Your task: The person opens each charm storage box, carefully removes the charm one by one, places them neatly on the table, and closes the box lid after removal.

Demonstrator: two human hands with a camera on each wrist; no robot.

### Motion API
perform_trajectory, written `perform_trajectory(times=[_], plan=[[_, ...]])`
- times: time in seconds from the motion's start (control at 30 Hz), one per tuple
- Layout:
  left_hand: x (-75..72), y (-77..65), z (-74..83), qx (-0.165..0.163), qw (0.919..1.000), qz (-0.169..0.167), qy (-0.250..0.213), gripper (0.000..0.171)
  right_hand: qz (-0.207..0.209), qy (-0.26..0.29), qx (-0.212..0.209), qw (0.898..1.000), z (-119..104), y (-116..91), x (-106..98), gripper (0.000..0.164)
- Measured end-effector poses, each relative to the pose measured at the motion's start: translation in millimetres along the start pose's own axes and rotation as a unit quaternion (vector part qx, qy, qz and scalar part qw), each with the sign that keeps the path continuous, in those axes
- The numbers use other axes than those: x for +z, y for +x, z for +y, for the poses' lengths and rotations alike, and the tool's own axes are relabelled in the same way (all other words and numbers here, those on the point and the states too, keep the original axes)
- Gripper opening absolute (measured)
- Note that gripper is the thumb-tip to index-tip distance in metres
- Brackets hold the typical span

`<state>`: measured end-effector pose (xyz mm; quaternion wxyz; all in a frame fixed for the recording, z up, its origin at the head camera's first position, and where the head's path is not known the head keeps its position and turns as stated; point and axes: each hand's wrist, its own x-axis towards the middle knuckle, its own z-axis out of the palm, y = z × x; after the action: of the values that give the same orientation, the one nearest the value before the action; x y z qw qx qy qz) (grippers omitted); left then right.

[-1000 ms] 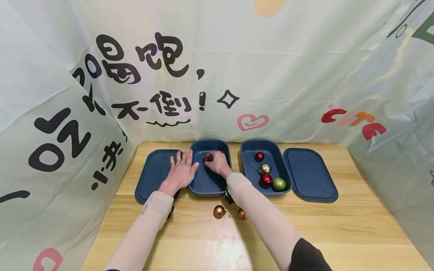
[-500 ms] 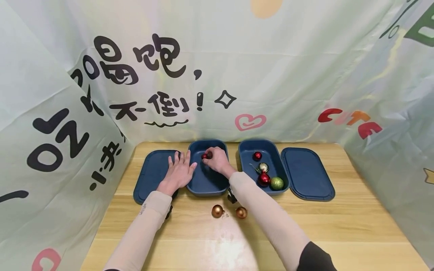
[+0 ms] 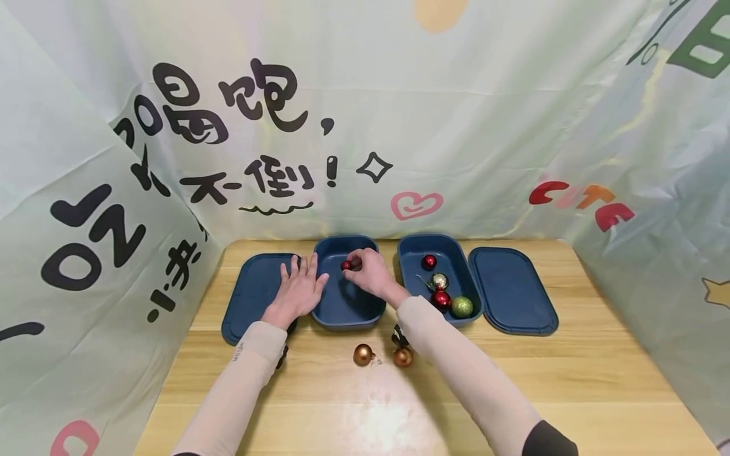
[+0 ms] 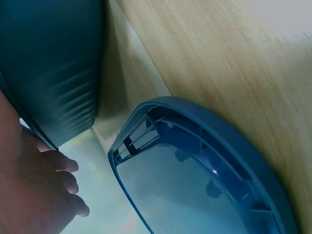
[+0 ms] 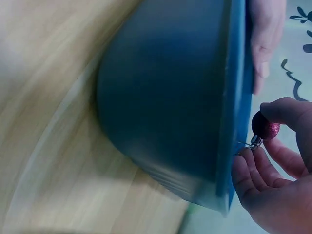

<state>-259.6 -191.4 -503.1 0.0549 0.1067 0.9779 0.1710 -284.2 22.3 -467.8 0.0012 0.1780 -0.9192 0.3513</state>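
My right hand [image 3: 372, 273] is above the left blue box [image 3: 349, 327]. Between thumb and fingers it pinches a small red glittery Christmas bauble [image 5: 266, 127], whose silver cap and wire loop show in the right wrist view. My left hand [image 3: 296, 292] lies with spread, straight fingers at this box's left rim, partly over a blue lid [image 3: 242, 310]. In the right blue box [image 3: 412, 296] lie a small red bauble [image 3: 429, 261], a gold bauble [image 3: 440, 281], a larger red bauble [image 3: 441, 300] and a green glittery bauble [image 3: 462, 307].
Two copper-coloured baubles [image 3: 363, 354] lie on the wooden table [image 3: 319, 405] in front of the boxes. Another blue lid [image 3: 514, 291] lies right of the right box. A printed cloth [image 3: 485, 139] stands behind the table and at its sides.
My right hand has lifted slightly and shifted right relative to the left box, still pinching the red bauble. The left hand stays at the rim. The head view has drifted slightly.
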Motion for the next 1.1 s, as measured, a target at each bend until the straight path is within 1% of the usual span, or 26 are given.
perform_trajectory(times=[0.27, 0.5, 0.63, 0.73, 0.93, 1.1], plan=[[-0.9, -1.0, -0.1, 0.000, 1.0000, 0.001, 0.006, 0.071, 0.023, 0.015, -0.023, 0.999, -2, -18, -11, 0.029], [0.6, -1.1, -0.8, 0.006, 0.9999, 0.004, 0.013, 0.071, 0.035, 0.043, -0.025, 0.998, 5, -38, -19, 0.025], [-0.3, -1.9, -0.5, 0.009, 0.9999, 0.000, 0.012, 0.071, 0.051, 0.051, -0.039, 0.997, 9, -49, -23, 0.024], [-1.5, -3.1, 0.2, 0.009, 0.9999, -0.001, 0.009, 0.071, 0.055, 0.055, -0.046, 0.996, 12, -56, -26, 0.024], [-1.8, -3.6, 1.6, 0.010, 0.9999, 0.003, 0.005, 0.071, 0.052, 0.072, -0.038, 0.995, 17, -71, -31, 0.022], [-2.0, -4.6, 2.9, 0.010, 0.9999, 0.005, 0.004, 0.071, 0.056, 0.090, -0.024, 0.994, 18, -86, -36, 0.023]])
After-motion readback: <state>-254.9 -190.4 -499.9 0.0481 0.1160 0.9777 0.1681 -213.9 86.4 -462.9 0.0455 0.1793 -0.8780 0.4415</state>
